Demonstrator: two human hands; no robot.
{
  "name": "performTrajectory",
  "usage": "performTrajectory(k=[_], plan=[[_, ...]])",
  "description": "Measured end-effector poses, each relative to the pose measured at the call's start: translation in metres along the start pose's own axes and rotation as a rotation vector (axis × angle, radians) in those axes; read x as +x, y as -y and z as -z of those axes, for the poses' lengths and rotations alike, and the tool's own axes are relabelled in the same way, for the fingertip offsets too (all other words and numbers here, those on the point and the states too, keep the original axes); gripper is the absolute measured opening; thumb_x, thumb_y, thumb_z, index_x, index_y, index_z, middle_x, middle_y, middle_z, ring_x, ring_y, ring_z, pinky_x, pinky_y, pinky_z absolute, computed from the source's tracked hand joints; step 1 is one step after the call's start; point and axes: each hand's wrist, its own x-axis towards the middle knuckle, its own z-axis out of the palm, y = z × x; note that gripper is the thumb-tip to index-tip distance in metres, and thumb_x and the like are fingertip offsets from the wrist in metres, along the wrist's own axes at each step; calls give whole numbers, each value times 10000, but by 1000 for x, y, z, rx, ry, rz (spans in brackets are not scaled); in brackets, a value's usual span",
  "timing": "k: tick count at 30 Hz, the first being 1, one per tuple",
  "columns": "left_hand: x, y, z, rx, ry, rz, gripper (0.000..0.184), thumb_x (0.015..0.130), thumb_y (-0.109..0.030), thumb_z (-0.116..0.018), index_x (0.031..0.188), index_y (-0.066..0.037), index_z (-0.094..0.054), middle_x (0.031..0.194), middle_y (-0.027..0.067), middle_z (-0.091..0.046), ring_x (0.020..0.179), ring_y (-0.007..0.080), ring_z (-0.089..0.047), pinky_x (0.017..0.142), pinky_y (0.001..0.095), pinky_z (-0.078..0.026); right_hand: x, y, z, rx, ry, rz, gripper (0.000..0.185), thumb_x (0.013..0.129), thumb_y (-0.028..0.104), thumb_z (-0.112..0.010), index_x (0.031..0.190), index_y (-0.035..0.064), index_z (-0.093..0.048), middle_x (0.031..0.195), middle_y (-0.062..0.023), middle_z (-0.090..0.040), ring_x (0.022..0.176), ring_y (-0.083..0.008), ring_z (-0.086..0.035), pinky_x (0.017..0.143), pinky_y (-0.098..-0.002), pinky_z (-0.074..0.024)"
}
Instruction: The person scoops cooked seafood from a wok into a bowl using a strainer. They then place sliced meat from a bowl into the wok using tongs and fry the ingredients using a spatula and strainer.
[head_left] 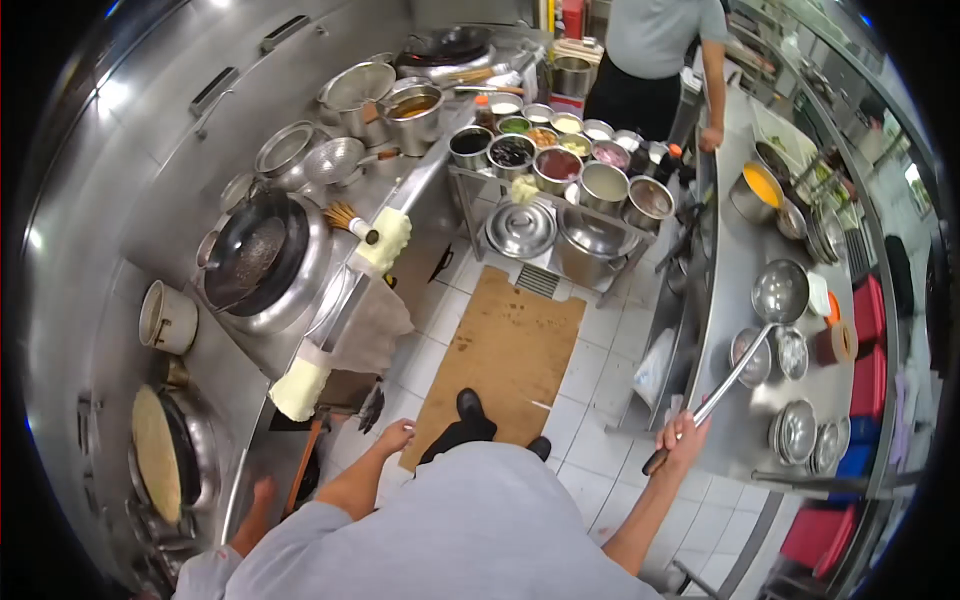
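My right hand [683,440] is closed around a long metal ladle [718,396] with a dark grip. The ladle points up and away over the right-hand steel counter [725,300], its far end among metal bowls [780,292]. My left hand [396,436] hangs near the stove edge with curled fingers; anything inside them is too small to make out. Closest to it are a pale folded cloth [299,386] on the stove rail and a black utensil end [371,408]. At lower left, another person's hand [262,494] is beside a metal handle [234,497].
A black wok [250,255] sits on the left stove, with a pale round lid [157,455] nearer. Several ingredient pots [606,187] fill a rack ahead. Beyond it, a person [655,60] stands against the right counter. Cardboard [510,350] covers the floor tiles.
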Motion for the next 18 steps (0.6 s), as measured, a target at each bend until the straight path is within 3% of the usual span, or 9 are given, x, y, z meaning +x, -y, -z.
performTrajectory(k=[1,3,4,8,11,13,15,16,18], plan=[[1,-8,5,3,16,-15,354,833,-159,-537,1182,-97,-524,893,73,-614,706,170,-613,515,308,-500,10,-1,-4,237,207,-64,357,925,132,-467,1258,90,-344,602,23,-376,360,-48,-341,285,-220,-316],[19,-13,-5,-247,-22,-46,312,842,-105,-543,1153,-89,-536,756,79,-609,604,170,-590,509,295,-505,-2,24,-23,453,376,-82,408,935,124,-450,1325,77,-339,643,30,-376,384,-29,-342,303,-206,-331],[25,-15,-12,-232,-32,-55,315,847,-105,-546,1161,-90,-523,736,75,-598,580,168,-578,491,289,-491,-7,36,-32,555,461,-104,434,941,120,-442,1359,70,-337,663,33,-376,397,-19,-342,313,-200,-339],[50,5,2,23,62,-200,329,846,-115,-566,1168,-81,-504,716,78,-584,557,167,-572,461,285,-464,-20,56,-86,481,577,-144,416,926,95,-432,1336,87,-360,665,24,-369,394,-12,-332,323,-193,-360],[70,26,15,-132,137,-8,327,828,-138,-596,1138,-48,-539,751,79,-592,571,157,-587,465,271,-459,-29,68,-102,450,531,-129,413,928,82,-418,1336,89,-354,658,27,-361,392,-14,-330,323,-197,-348],[135,86,12,87,94,-490,328,821,-143,-603,1131,-47,-554,749,70,-592,523,144,-551,422,269,-422,-37,84,-105,349,455,-25,415,926,81,-424,1334,90,-353,653,27,-360,390,-21,-330,326,-197,-346],[140,66,15,234,27,-830,271,833,-150,-577,1091,-67,-572,738,49,-583,511,123,-493,400,277,-383,-49,105,-101,78,267,117,480,910,64,-455,1368,85,-312,650,9,-392,384,-51,-348,332,-215,-338],[156,69,22,79,198,-527,237,841,-167,-567,1058,-71,-573,723,44,-571,533,124,-496,415,281,-391,-55,111,-96,75,223,130,480,910,64,-455,1368,85,-312,650,9,-392,384,-51,-348,332,-215,-338],[137,9,45,-244,323,170,183,856,-201,-548,992,-81,-575,693,33,-546,578,127,-502,445,288,-407,-63,121,-87,-420,-161,409,534,892,18,-448,1391,59,-261,648,-12,-432,372,-59,-356,330,-215,-331]])
